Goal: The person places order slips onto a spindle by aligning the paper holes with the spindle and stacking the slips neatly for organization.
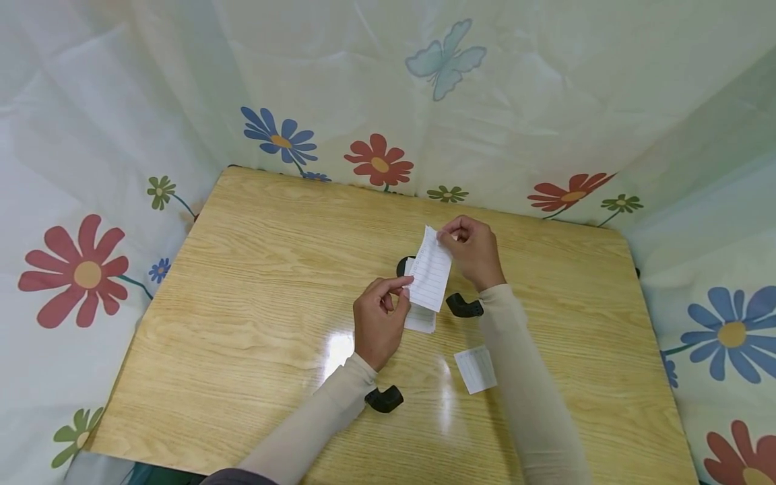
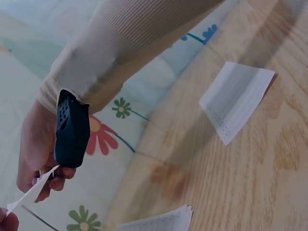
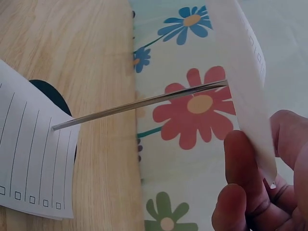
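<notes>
Over a paper spike, both hands hold a lined paper slip [image 1: 432, 273]. My right hand [image 1: 475, 250] pinches its upper right edge between thumb and fingers. At the slip's lower left edge, my left hand [image 1: 380, 322] pinches with thumb and forefinger. The spike's thin metal rod [image 3: 144, 102] rises through a stack of lined slips with checkboxes [image 3: 33, 144] and reaches the held slip, which overlaps its upper end in the right wrist view. Part of the black round base [image 1: 401, 265] shows beside the stack; the slips hide the rest.
One loose lined slip [image 1: 475, 369] lies on the wooden table [image 1: 254, 269], near the right forearm. Black wrist cameras [image 1: 463, 306] are worn at both wrists. A flower-printed curtain [image 1: 327, 74] hangs behind the table and at its sides.
</notes>
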### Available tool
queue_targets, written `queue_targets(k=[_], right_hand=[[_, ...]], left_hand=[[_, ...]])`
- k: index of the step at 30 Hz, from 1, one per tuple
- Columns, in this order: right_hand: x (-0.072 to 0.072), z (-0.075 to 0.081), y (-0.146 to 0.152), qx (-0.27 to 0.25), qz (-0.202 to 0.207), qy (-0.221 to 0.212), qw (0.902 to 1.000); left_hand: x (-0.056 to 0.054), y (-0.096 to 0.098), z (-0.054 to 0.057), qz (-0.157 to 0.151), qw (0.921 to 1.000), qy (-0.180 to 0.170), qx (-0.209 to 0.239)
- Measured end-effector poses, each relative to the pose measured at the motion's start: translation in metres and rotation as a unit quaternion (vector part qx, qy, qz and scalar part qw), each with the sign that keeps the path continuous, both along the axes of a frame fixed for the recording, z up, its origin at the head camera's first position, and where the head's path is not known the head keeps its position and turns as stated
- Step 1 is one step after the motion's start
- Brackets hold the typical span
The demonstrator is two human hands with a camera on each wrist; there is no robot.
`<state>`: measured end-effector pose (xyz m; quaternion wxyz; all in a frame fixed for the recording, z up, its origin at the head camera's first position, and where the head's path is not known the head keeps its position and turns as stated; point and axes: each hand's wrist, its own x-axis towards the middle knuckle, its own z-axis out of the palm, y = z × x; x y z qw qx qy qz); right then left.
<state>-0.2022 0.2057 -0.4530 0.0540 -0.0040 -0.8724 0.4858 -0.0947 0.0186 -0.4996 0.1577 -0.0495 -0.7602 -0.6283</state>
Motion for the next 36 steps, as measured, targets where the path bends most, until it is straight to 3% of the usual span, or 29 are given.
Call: queue_targets(k=[6, 10, 15, 20, 28, 36], right_hand=[[-0.001, 0.004, -0.002, 0.012, -0.018, 0.02, 0.9996], [-0.003, 0.01, -0.003, -0.015, 0.001, 0.031, 0.9994], [-0.004, 0.013, -0.001, -0.066, 0.035, -0.006, 0.9972], [-0.004, 0.013, -0.001, -0.091, 0.034, -0.031, 0.9948], [-0.006, 0.006, -0.004, -0.057, 0.031, -0.035, 0.9973], [-0.004, 0.0, -0.002, -0.062, 0.034, -0.043, 0.9966]], left_hand=[[0.0, 0.0, 0.0, 0.001, 0.9999, 0.003, 0.01], [0.001, -0.001, 0.002, 0.0, 0.9998, 0.0, 0.018], [0.0, -0.002, 0.001, -0.003, 0.9998, -0.004, 0.021], [0.0, -0.002, 0.001, -0.001, 0.9997, -0.001, 0.024], [0.0, -0.001, 0.0, 0.001, 0.9996, 0.003, 0.029], [0.001, 0.0, -0.005, 0.009, 0.9999, -0.004, 0.008]])
